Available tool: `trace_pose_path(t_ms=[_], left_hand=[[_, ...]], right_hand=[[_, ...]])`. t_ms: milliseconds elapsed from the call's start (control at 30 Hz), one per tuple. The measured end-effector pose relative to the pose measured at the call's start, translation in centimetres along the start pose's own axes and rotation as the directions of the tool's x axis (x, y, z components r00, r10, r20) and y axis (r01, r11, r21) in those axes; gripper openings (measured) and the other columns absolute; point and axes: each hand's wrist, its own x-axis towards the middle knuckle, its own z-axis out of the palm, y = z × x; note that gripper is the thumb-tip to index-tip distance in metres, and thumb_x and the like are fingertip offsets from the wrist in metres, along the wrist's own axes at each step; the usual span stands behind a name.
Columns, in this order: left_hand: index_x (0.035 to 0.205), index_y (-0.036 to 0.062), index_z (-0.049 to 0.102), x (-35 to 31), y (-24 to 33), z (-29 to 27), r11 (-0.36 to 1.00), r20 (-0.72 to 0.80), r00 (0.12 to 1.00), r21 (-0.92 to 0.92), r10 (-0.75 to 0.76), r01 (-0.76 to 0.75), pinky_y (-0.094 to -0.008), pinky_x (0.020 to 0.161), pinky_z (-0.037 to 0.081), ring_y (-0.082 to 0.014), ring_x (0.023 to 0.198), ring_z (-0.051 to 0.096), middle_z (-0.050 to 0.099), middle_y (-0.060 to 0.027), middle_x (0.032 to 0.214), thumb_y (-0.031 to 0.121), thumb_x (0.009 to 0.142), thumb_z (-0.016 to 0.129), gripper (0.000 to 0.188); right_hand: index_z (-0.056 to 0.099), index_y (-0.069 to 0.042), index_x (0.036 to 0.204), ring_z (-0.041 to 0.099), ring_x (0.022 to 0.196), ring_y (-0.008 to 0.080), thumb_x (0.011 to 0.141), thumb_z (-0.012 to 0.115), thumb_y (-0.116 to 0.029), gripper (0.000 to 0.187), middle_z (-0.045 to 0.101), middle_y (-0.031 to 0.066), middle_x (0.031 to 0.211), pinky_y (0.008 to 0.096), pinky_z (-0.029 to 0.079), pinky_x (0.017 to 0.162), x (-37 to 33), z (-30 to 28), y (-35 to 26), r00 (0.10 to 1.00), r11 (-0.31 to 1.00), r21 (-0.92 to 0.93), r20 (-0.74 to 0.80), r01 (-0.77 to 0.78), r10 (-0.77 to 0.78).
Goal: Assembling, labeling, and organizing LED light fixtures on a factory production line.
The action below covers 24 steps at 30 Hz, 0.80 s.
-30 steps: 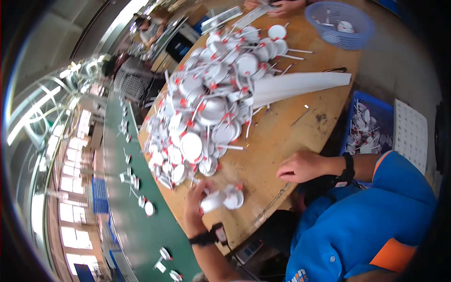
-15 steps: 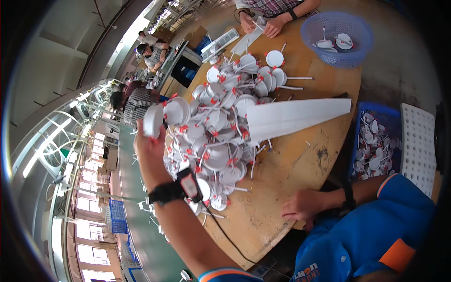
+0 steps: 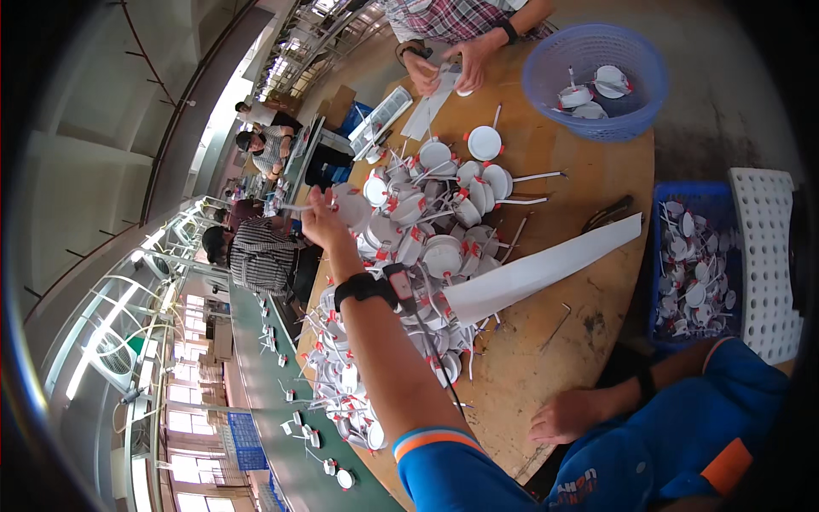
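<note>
On the wooden table is a heap of white round downlights (image 3: 444, 254) with white leads and red bits at their rims. My left hand (image 3: 326, 226) is raised at the far left side of the heap, its fingers closed on a downlight (image 3: 351, 207); a white lead sticks out beyond the fingers. Part of that lamp merges with the heap behind it. Near the table's front edge rests my right hand (image 3: 565, 416), loosely curled, with nothing visible in it. A long white paper strip (image 3: 546, 271) lies against the heap's right side.
Across the table, a person's hands (image 3: 452, 64) work over a paper strip. A blue basket (image 3: 597, 126) holds a few downlights. A blue crate (image 3: 695, 331) of lamps and a white perforated board (image 3: 765, 264) stand at right. Left runs a green conveyor (image 3: 294, 358) carrying lamps.
My left hand has moved right and slightly up in the picture, still holding a downlight. The view has shifted, showing more of the conveyor. My right hand stays by the table edge.
</note>
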Motion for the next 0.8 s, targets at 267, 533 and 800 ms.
trace_pose_path(t_ms=[267,533,800], left_hand=[[0.1,-0.0029,0.06,-0.6,-1.9,-4.0,0.929,-0.335,0.935,0.299,-0.114,0.22,-0.0254,0.064,0.046,-0.0135,0.069,0.057,0.062,-0.0051,0.079,0.01,0.081,0.058,0.023],[0.104,-0.0037,0.056,-12.6,8.7,-8.4,0.94,0.109,0.936,0.113,-0.333,0.321,-0.0245,0.067,0.046,-0.0174,0.081,0.061,0.061,-0.007,0.091,0.013,0.084,0.056,0.026],[0.11,-0.0007,0.053,-16.1,22.6,-32.0,0.883,-0.127,0.962,0.384,-0.24,0.271,-0.0302,0.074,0.046,-0.0219,0.09,0.06,0.059,-0.0119,0.101,0.018,0.084,0.054,0.032]], right_hand=[[0.046,-0.006,0.071,0.055,0.067,0.0247,0.076,0.051,-0.015,0.012,0.05,0.0089,0.069,0.0342,0.046,0.056,0.6,-0.7,-1.4,0.996,0.997,0.009,-0.055,0.077,-0.076],[0.056,-0.008,0.085,0.056,0.067,0.0201,0.078,0.052,-0.019,0.013,0.052,0.0065,0.074,0.0299,0.047,0.055,-0.5,-0.1,-0.5,0.996,0.997,-0.08,0.09,-0.011,0.018],[0.059,-0.009,0.074,0.058,0.065,0.0262,0.074,0.059,-0.014,0.006,0.058,0.0081,0.069,0.0353,0.046,0.057,1.6,-1.4,-2.8,0.983,0.989,-0.062,-0.138,-0.133,0.123]])
